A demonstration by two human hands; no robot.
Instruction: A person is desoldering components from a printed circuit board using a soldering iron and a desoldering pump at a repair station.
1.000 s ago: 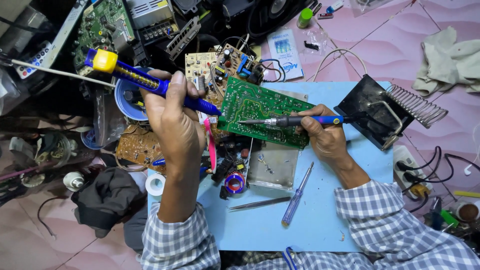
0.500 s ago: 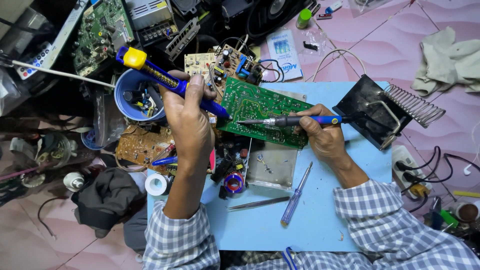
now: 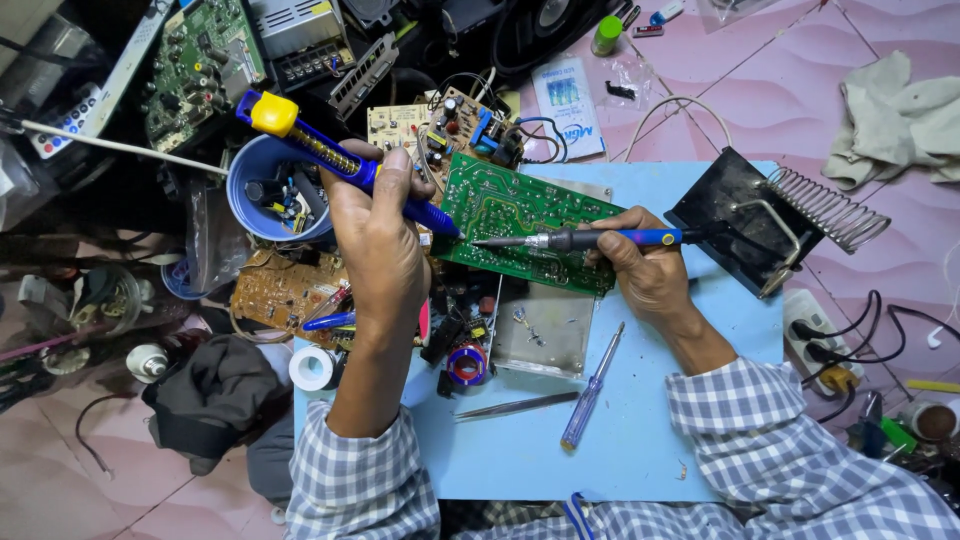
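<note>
Your left hand [image 3: 375, 235] is wrapped tight around the blue desoldering pump [image 3: 345, 160], fingers closed on its barrel, yellow plunger cap pointing up and away to the left, and its dark tip is down at the left edge of the green circuit board [image 3: 525, 222]. Your right hand [image 3: 645, 270] is curled shut on the soldering iron [image 3: 600, 239], gripping its blue handle, and the metal tip reaches left across the board, close to the pump's tip (whether the two tips actually touch, you can't tell from here). The board lies tilted at the top of the blue mat [image 3: 640, 430], solder side up, propped over a heap of small parts.

Below the board, a clear-handled screwdriver [image 3: 592, 388] and a pair of tweezers [image 3: 515, 405] lie loose on the mat, near each other. The black iron stand [image 3: 760, 215] with its coiled holder sits at the mat's right corner, just beyond your right hand. A blue cup of components [image 3: 262, 195] stands just left of your left hand, under the pump.
</note>
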